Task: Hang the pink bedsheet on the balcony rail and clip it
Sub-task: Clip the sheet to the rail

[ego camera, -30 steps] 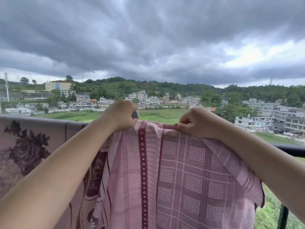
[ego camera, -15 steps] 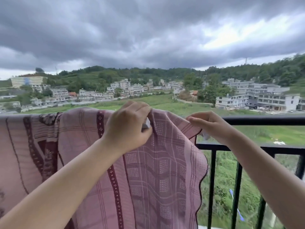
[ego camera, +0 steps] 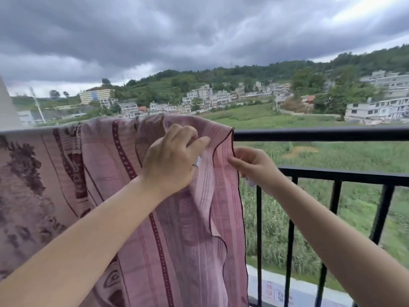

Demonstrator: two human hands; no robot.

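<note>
The pink bedsheet (ego camera: 183, 229), checked with dark red stripes, hangs over the black balcony rail (ego camera: 321, 134) and covers its left part. The sheet's right edge falls just left of the bare rail. My left hand (ego camera: 172, 160) grips a fold of the sheet just below the rail top, and a small white clip (ego camera: 197, 162) shows under its thumb. To its right, my right hand (ego camera: 254, 167) pinches the dark-trimmed right edge of the sheet. A bit of white (ego camera: 251, 182) pokes out beneath that palm; what it is cannot be told.
Right of the sheet the railing is bare, with a lower crossbar (ego camera: 345, 175) and vertical black bars (ego camera: 259, 240). Beyond it lie green fields, houses and hills far below. A pale wall edge (ego camera: 8, 111) stands at the far left.
My view has shifted, so more bare rail shows on the right. Both hands have dropped from the rail top to just below it, and my right hand now pinches the sheet's right edge.
</note>
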